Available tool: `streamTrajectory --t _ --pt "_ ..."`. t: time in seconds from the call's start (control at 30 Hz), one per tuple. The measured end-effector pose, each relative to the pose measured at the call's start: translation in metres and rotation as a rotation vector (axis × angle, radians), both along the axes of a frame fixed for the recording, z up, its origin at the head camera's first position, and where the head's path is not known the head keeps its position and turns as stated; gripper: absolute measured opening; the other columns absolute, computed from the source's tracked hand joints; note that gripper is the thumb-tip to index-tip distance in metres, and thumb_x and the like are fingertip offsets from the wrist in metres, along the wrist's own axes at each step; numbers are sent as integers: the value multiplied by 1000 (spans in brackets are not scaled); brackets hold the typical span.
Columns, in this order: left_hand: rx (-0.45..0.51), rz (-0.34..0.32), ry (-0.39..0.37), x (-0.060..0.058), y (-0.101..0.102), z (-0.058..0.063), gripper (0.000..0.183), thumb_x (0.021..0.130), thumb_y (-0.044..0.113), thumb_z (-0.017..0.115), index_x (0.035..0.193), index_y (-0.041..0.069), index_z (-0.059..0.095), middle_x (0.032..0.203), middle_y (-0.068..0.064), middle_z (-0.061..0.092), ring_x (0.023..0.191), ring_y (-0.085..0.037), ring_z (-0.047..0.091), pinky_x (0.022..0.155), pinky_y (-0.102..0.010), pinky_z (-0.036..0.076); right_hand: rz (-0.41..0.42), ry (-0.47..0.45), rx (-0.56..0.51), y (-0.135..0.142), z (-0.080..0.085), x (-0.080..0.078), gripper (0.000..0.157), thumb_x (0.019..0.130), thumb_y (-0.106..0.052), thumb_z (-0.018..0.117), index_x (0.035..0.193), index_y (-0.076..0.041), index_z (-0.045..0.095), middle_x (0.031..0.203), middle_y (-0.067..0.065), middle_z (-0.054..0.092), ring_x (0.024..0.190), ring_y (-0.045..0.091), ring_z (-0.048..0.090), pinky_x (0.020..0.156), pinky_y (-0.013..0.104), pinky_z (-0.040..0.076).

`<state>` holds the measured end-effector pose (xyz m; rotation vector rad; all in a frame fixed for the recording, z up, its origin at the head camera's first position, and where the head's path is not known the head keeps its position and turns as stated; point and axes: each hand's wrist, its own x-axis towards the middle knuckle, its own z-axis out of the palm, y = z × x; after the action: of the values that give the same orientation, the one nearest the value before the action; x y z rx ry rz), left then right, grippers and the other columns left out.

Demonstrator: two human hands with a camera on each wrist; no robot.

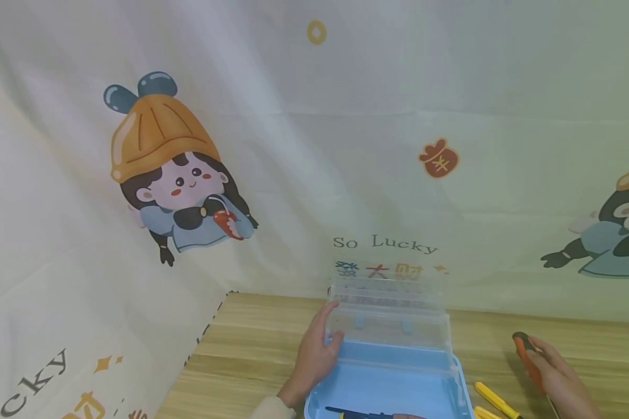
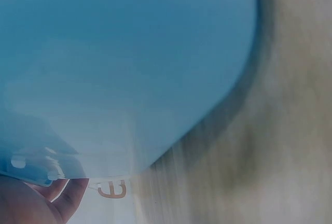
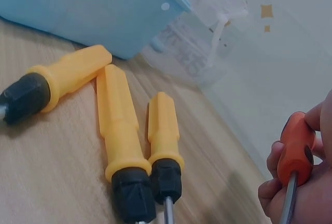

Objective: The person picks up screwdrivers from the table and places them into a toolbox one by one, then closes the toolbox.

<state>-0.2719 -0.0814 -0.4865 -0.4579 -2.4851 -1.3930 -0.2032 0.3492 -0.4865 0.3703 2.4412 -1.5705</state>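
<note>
My right hand (image 1: 563, 381) grips a screwdriver (image 1: 528, 361) by its orange and black handle, above the table right of a blue box. In the right wrist view its metal shaft points down from the orange handle (image 3: 296, 149). With its thumb and fingers, my left hand (image 1: 320, 349) holds the left edge of the clear lid (image 1: 393, 331), which stands raised at the back of the blue box (image 1: 382, 378). Dark-tipped tools (image 1: 367, 414) lie in the box near the bottom of the head view, partly cut off.
Several yellow-handled screwdrivers (image 3: 120, 120) with black collars lie on the wooden table (image 1: 262, 326), right of the box. Behind the table hangs a pale printed cloth (image 1: 293, 174), and more of it runs along the left side.
</note>
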Motion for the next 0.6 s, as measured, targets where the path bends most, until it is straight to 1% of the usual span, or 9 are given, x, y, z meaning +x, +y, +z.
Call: streamTrajectory --t 0.13,0.23,0.37,0.6 --pt "2 1 -1 0 0 0 57 94 15 58 148 26 42 157 -9 38 144 -32 36 115 -57 31 -2 17 -12 -3 2 1 81 102 -59 18 158 -6 -6 158 35 3 135 53 32 98 55 42" --pt "2 4 -4 1 0 1 57 94 14 58 148 26 42 157 -9 38 144 -32 36 115 -57 30 -9 21 -11 -5 4 1 79 102 -59 18 158 -8 -5 159 33 3 136 51 31 98 54 41" --pt "2 4 -13 1 0 1 57 95 15 58 148 27 41 158 -7 38 145 -31 35 116 -57 29 -17 16 -30 -11 7 0 77 102 -58 20 159 -11 -4 159 33 3 135 49 27 96 54 41" --pt "0 6 -2 0 1 0 57 95 14 58 148 24 41 157 -8 38 144 -32 36 115 -58 30 -9 27 -57 -18 12 -1 74 104 -54 19 159 -11 -6 159 33 1 138 51 21 98 58 39"
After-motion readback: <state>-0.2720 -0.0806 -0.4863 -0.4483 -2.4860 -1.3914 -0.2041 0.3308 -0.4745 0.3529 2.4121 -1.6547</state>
